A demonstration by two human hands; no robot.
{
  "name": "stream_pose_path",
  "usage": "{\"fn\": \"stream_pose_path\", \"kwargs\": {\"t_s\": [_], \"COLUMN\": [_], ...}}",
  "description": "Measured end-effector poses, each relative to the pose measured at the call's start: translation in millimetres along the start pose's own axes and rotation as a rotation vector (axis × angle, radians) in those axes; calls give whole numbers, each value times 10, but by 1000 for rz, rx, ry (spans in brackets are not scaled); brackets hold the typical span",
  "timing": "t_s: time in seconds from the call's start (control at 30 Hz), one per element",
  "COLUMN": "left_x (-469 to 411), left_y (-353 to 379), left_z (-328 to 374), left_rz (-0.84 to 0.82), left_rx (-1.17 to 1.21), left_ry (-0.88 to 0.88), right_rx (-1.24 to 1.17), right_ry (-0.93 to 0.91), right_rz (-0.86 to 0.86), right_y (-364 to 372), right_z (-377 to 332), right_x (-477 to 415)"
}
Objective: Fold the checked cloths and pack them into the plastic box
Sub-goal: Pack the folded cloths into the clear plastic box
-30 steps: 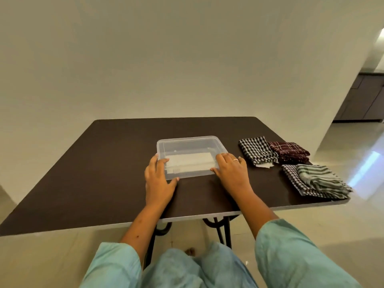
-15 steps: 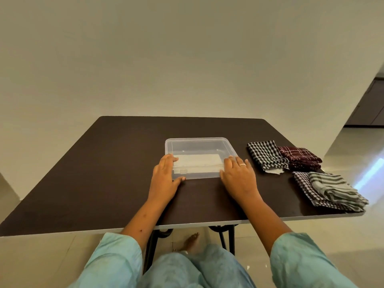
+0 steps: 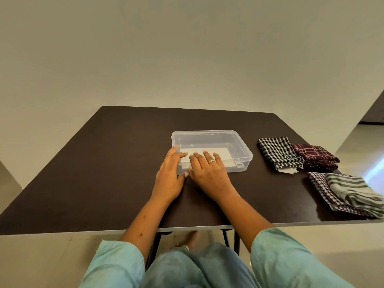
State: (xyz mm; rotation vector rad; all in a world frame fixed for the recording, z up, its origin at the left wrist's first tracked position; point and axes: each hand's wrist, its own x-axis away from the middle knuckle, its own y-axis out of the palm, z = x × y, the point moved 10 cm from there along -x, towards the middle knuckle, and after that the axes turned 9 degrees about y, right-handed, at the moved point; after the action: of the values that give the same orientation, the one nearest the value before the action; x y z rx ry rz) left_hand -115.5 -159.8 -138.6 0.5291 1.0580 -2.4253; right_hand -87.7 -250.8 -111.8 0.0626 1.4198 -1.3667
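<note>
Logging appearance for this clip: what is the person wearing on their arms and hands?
Both arms wear loose light-teal sleeves, the left sleeve and right sleeve ending well short of the wrists. The left hand wears nothing; the right hand has a thin silver ring on one finger. No gloves or watch show.

the table's [image 3: 108, 163] left half lies bare — folded cloths [image 3: 311, 161] crowd its right edge, plastic box [image 3: 234, 142] mid-table.

Dark table [image 3: 104, 163]: plastic box [image 3: 209, 140], folded cloths [image 3: 276, 152].
</note>
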Motion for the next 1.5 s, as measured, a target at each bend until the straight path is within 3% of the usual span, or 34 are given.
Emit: {"fn": "stream_pose_path", "kwargs": {"t_s": [0.2, 0.4, 0.47, 0.57, 0.67, 0.77, 0.97, 1.07, 1.27, 1.4, 1.5], "left_x": [11, 29, 34, 30, 34, 41, -183, -487, -969, -1085, -1082], "left_y": [48, -11, -20, 7, 24, 9, -471, -695, -657, -294, -49], "left_z": [-54, 31, 28, -24, -34, -1, 255, 234, -77, -318, -537], "left_rz": [-35, -4, 0, -16, -25, 1, 302, 359, 325, 144, 40], "left_rx": [5, 16, 25, 35, 30, 32, 146, 225, 400, 626, 662], "left_ry": [-58, -35, -44, -79, -121, -119, -10, -49, -177, -323, -432], "right_rx": [35, -214, -330, -512, -706, -864, -1177, -1308, -1429, -1460, -1470], "right_ry": [-32, 5, 139, 584, 939, 969, 1149, 1123, 1045, 1049, 1090], "right_rz": [-72, -108, -115, -7, -162, -289, 46, 116, -96, -375, -586], "right_y": [30, -56, -133, -182, 98, 232, -39, -119, 300, 816, 1160], "right_z": [-81, 109, 414, 1186, 1657, 1623, 1786, 1910, 1973, 1860, 1781], "right_x": [-19, -11, -1, 224, 535, 605, 460, 183, -302, -350, -278]}}
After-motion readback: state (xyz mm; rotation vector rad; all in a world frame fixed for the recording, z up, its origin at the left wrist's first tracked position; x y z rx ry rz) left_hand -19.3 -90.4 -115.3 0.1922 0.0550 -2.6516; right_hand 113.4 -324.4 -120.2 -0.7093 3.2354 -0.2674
